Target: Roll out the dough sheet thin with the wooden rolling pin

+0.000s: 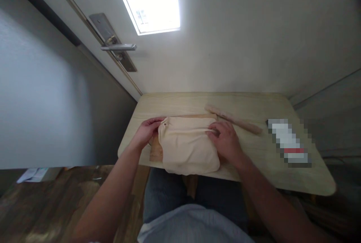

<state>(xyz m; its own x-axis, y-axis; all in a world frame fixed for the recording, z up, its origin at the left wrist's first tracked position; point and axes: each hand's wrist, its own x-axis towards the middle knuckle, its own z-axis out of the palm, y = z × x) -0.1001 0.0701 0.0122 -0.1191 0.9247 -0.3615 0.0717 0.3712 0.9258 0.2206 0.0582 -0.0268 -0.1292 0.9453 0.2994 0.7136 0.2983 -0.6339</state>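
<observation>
A wide, pale sheet of dough [188, 151] lies over a wooden board [156, 152], its near edge hanging past the board and the table's front edge. Its surface is slightly wrinkled, with a small hole or dark spot near the far left corner. My left hand [146, 132] is closed on that left corner, thumb and fingers pinching the edge. At the right side, my right hand [225, 139] has its fingers closed on the dough's far right edge, where a fold runs across. A rolling pin [237, 119] lies slantwise behind my right hand, touching neither hand.
The light wooden table [254, 102] stands against a white door with a metal handle [120, 47] and a bright window pane. A blurred-out, pixelated object [289, 141] rests on the table's right side. Papers [31, 175] lie low on the left.
</observation>
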